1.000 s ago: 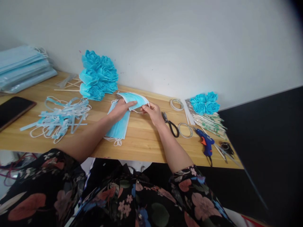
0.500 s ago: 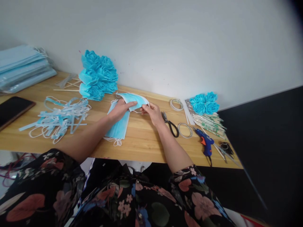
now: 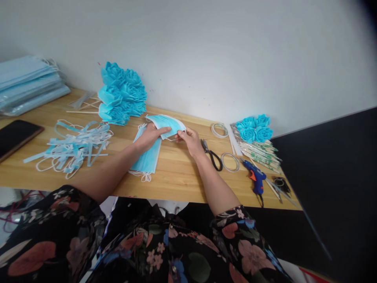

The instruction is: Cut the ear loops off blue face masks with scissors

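A light blue face mask [image 3: 167, 123] is stretched between my two hands above the table. My left hand [image 3: 152, 135] grips its left part, the thumb lying on top and the other fingers hidden beneath. At the mask's right end, my right hand [image 3: 190, 139] pinches the edge by the ear loop. Under my left hand lie more blue masks [image 3: 147, 157], flat on the wood, with white ear loops bunched at their near end. Black-handled scissors [image 3: 212, 155] rest just right of my right hand.
Cut mask strips [image 3: 73, 147] lie in a heap at left, near a phone [image 3: 19, 137] and wrapped masks [image 3: 29, 86]. Blue paper-like flowers [image 3: 122, 94] stand by the wall; more flowers [image 3: 255, 127] lie right, past tape rolls [image 3: 230, 162]. A blue glue gun [image 3: 257, 177] sits near the right edge.
Hardly anything differs. The held mask has shifted very slightly between my hands; both hands keep their hold in the same place.
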The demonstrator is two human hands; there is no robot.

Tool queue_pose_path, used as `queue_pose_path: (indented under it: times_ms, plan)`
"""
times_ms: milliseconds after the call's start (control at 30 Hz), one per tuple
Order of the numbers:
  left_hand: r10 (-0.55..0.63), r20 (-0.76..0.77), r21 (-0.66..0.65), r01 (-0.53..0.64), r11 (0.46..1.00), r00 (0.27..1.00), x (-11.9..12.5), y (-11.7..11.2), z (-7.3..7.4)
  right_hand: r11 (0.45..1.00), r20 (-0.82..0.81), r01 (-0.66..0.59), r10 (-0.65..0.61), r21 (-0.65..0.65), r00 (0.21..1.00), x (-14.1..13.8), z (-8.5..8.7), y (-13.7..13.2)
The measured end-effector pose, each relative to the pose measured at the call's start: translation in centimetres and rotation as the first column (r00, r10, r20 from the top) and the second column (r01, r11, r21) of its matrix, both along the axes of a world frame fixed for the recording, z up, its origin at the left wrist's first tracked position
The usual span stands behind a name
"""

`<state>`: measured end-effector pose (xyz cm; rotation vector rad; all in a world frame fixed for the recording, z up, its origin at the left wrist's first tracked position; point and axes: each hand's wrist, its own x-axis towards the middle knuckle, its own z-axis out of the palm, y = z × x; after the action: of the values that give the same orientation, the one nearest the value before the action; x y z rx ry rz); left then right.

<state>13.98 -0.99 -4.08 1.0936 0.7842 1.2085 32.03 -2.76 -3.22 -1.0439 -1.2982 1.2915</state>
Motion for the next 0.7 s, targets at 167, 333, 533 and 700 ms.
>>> queue_pose_path:
  times_ms: [167,333,533,700]
  plan:
    - [0.001,-0.033,0.089,0.002,0.996,0.999,0.04,-0.12,0.14,1.000,0.003,-0.004,0.004,0.013,1.000,0.07,-0.19,0.10]
    - [-0.007,-0.038,0.093,0.011,0.996,0.999,0.03,0.01,-0.06,1.000,0.003,-0.005,0.005,0.009,1.000,0.09,-0.32,0.18]
    - [-0.025,-0.022,0.100,0.027,0.995,0.999,0.06,-0.07,0.10,1.000,-0.011,0.002,-0.002,0.018,1.000,0.08,-0.35,0.19]
    - [-0.024,-0.006,0.082,0.024,0.996,1.000,0.08,-0.11,0.25,1.000,-0.015,0.011,-0.011,0.004,1.000,0.06,-0.39,0.22]
